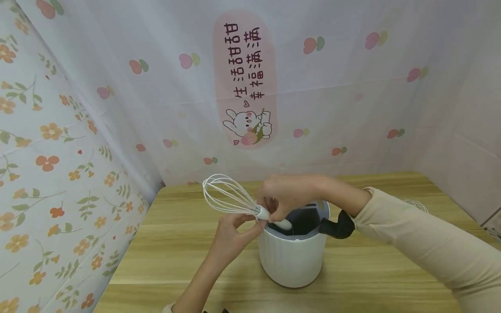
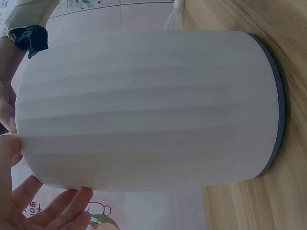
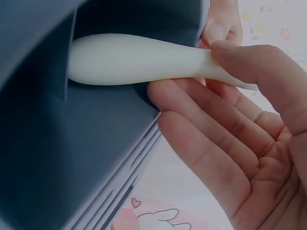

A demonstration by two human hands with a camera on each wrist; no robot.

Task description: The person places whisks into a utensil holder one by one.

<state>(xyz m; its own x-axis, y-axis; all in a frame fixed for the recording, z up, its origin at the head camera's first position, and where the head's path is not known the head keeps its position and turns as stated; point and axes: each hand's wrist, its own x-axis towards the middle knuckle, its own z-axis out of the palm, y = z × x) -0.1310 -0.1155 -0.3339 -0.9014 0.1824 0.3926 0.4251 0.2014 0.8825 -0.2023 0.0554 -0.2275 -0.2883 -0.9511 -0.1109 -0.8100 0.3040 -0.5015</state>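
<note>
A white whisk (image 1: 231,195) tilts across the rim of a white utensil holder (image 1: 291,258). Its wire end points up and left, while the whisk's pale handle (image 3: 129,60) reaches into one of the dark grey compartments. My right hand (image 1: 287,193) pinches the whisk near its collar between thumb and fingers; the last fingers lie fairly straight in the right wrist view. At the holder's left side, my left hand (image 1: 232,237) has its thumb by the rim, close under the whisk. In the left wrist view, loosely extended fingers (image 2: 72,206) of that hand touch the holder's side.
The holder stands on a wood-grain table (image 1: 176,261). Another wire whisk (image 1: 416,205) lies at the right, partly hidden by the right sleeve (image 1: 422,234). A dark strap (image 1: 338,225) hangs from the right wrist beside the holder. Patterned curtains (image 1: 332,95) stand behind and at the left.
</note>
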